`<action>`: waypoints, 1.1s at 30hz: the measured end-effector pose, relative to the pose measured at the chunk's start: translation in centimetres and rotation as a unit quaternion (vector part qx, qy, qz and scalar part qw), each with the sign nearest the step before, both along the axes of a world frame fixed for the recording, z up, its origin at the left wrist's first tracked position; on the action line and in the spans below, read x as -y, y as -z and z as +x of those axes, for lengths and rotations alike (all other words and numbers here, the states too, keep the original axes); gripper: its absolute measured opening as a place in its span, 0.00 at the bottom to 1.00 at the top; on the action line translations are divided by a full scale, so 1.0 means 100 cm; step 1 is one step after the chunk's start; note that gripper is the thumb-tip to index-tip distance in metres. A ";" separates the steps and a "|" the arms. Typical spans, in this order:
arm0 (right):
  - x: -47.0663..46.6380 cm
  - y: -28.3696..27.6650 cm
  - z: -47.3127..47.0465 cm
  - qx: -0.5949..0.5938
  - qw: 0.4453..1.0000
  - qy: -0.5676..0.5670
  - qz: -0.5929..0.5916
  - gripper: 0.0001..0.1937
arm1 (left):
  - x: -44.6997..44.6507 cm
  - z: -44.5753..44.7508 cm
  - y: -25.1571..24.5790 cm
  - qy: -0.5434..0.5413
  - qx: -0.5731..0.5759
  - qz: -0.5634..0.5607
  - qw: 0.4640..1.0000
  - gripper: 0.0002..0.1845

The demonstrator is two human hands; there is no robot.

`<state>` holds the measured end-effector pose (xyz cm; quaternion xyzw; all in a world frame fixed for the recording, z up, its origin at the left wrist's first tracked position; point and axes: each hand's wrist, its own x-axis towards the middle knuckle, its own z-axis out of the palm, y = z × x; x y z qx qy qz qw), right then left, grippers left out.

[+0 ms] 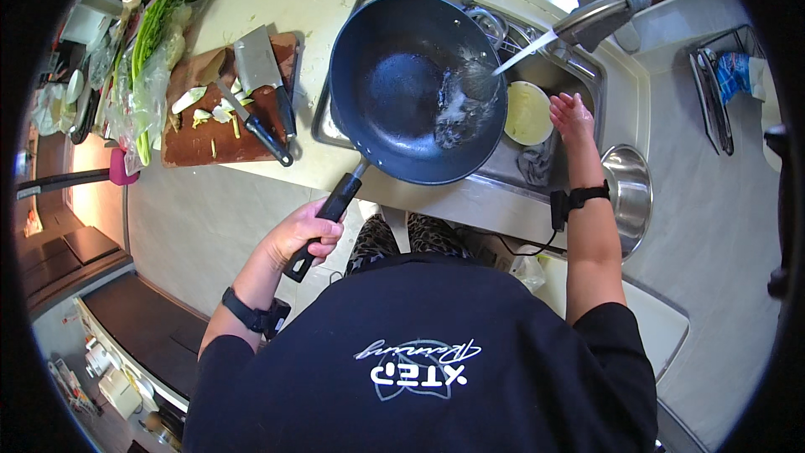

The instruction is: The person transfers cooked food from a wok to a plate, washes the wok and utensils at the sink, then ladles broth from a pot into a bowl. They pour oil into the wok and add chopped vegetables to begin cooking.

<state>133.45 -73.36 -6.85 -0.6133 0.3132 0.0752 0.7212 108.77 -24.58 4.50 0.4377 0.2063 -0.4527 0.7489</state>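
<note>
My left hand (308, 233) grips the black handle of a large dark wok (402, 88), which is tilted over the sink. From the faucet (585, 19) a stream of water runs into the wok's right side, where it splashes and pools. Right of the wok, my right hand (571, 114) hangs over the sink's right side with nothing in it, fingers slightly spread. Between that hand and the wok, a pale yellow-green bowl (528, 113) lies in the sink basin (572, 82). Below the bowl is a crumpled grey cloth (534, 165).
A wooden cutting board (188, 82) at left holds a cleaver (256, 63), a knife (255, 126) and cut vegetable pieces. Leafy green stalks (144, 56) in plastic lie beyond it. A steel bowl (629, 195) stands beside my right forearm. A grey cloth (594, 31) hangs on the faucet.
</note>
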 end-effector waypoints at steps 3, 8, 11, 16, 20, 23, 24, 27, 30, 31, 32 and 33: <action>-0.010 -0.007 0.001 0.005 0.999 -0.027 -0.024 0.22 | 0.005 0.010 0.017 -0.043 0.000 -0.108 0.993 0.12; -0.027 -0.023 0.010 0.030 0.996 -0.073 -0.044 0.21 | 0.040 0.027 0.037 -0.067 -0.037 -0.199 0.977 0.10; -0.034 -0.031 0.017 0.042 0.993 -0.072 -0.088 0.20 | 0.049 0.028 0.036 -0.051 -0.053 -0.234 0.969 0.09; -0.022 -0.023 0.012 0.038 0.987 -0.037 -0.153 0.20 | 0.038 0.014 0.023 -0.032 -0.053 -0.200 0.978 0.11; -0.005 -0.007 -0.002 0.037 0.989 0.004 -0.143 0.20 | 0.017 -0.003 0.015 -0.055 -0.067 -0.172 0.981 0.14; -0.006 0.001 -0.008 0.028 0.991 0.013 -0.127 0.21 | 0.010 -0.004 0.019 -0.076 -0.043 -0.163 0.983 0.14; -0.009 0.001 -0.009 0.023 0.992 0.009 -0.127 0.21 | 0.012 -0.002 0.023 -0.084 -0.035 -0.164 0.982 0.14; -0.020 -0.002 -0.007 0.027 0.991 -0.011 -0.133 0.21 | 0.024 0.011 0.035 -0.097 -0.022 -0.185 0.978 0.14; -0.028 -0.010 0.001 0.040 0.989 -0.023 -0.141 0.21 | 0.038 0.019 0.041 -0.101 -0.021 -0.207 0.973 0.13; -0.031 -0.012 0.005 0.041 0.988 -0.024 -0.145 0.21 | 0.041 0.019 0.040 -0.105 -0.030 -0.212 0.971 0.12; -0.033 -0.015 0.008 0.049 0.989 -0.026 -0.137 0.21 | 0.043 0.018 0.038 -0.100 -0.035 -0.221 0.970 0.12; -0.034 -0.017 0.010 0.049 0.990 -0.023 -0.131 0.21 | 0.043 0.018 0.036 -0.096 -0.042 -0.237 0.966 0.11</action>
